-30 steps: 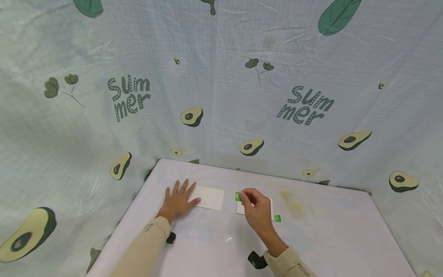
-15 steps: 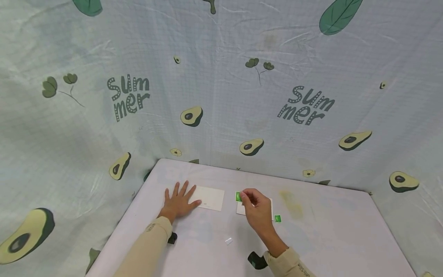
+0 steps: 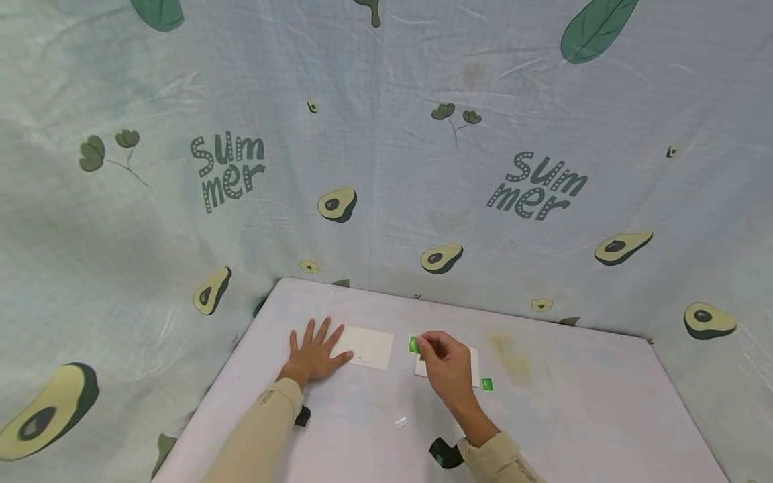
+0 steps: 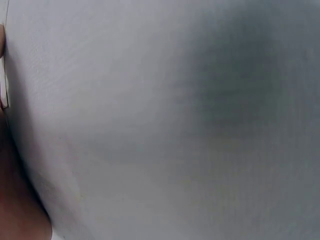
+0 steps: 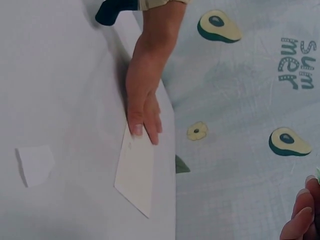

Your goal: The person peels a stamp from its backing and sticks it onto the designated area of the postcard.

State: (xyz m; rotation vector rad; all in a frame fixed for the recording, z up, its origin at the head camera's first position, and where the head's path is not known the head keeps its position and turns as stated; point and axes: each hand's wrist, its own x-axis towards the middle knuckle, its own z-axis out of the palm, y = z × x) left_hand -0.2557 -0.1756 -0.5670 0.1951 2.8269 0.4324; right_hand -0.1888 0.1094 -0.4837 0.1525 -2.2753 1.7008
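Observation:
My left hand [image 3: 313, 355] lies flat with its fingers spread, palm down at the left end of a white envelope-like card [image 3: 372, 347]. The thumb rests on the card near some small print at its lower edge. My right hand [image 3: 449, 372] pinches a small green stamp [image 3: 413, 344] between thumb and fingertips. It is over a second white piece of paper [image 3: 474, 362], which it partly hides. Another green stamp [image 3: 487, 384] lies at that paper's right edge. In the right wrist view, curled fingers of the right hand [image 5: 302, 215] show at the lower right corner.
A small whitish scrap [image 3: 401, 423] lies on the white table [image 3: 580, 409] between the forearms. Black wrist cameras [image 3: 445, 453] hang by both sleeves. Behind the table rises an avocado-print curtain [image 3: 386, 161]. The left wrist view is mostly blurred table surface.
Both hands keep nearly the same pose; the left stays flat on the card and the right still pinches the stamp. The head view has shifted slightly.

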